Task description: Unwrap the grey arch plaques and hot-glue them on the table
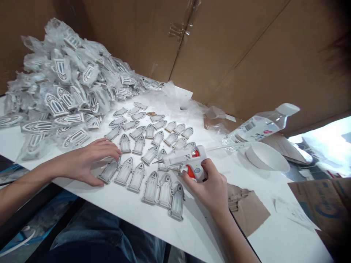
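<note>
My right hand (210, 186) is wrapped round the handle of a white and orange hot glue gun (181, 157), a clear glue stick coming out of its back. Its metal nozzle points left, over the grey arched window pieces (150, 155) laid flat in rows. At the near left, my left hand (95, 160) has its thumb and fingers curved around one arched window piece (109, 170), at its lower and upper ends. Two similar pieces lie just right of it, and a group of three (164, 191) sits closer to the table's front edge.
Plastic-wrapped arched pieces (68, 84) are heaped at the back left. On the right, a water bottle (252, 128) leans over beside a white bowl (265, 157). Torn cardboard (246, 212) lies near my right forearm. Tall cardboard (219, 47) walls the table's back.
</note>
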{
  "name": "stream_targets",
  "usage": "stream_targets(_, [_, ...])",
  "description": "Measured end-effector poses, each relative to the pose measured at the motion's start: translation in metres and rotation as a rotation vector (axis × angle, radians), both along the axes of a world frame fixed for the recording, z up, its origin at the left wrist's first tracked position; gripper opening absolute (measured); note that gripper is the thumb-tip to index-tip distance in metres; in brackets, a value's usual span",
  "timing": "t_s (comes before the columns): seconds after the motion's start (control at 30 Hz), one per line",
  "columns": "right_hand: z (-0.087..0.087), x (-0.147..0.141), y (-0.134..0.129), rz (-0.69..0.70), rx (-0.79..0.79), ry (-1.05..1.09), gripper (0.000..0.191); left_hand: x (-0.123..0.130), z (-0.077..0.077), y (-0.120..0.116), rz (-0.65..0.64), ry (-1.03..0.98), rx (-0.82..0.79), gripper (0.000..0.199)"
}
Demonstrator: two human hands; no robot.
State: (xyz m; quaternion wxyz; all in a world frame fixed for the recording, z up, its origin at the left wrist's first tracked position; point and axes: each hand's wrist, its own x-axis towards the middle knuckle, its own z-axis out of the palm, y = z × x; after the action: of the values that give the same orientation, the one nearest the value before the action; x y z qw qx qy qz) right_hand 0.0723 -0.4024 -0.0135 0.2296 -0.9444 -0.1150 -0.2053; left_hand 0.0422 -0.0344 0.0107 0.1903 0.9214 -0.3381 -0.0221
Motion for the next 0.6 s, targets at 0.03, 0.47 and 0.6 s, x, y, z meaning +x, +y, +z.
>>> stream_targets(0.03, [0.0,0.0,0.0,0.002,0.0,0.001,0.032,-0.001,-0.001,0.001,-0.009,-0.006,0.003,0.057])
stream_targets(0.47, [0.001,0.0,0.0,0.01,-0.014,0.047,0.033,-0.011,-0.016,0.021,-0.009,-0.034,0.061,0.044])
stream_targets(0.6, [0.001,0.0,0.0,0.011,-0.015,0.048,0.033,-0.011,-0.014,0.017,-0.065,-0.041,0.137,0.052])
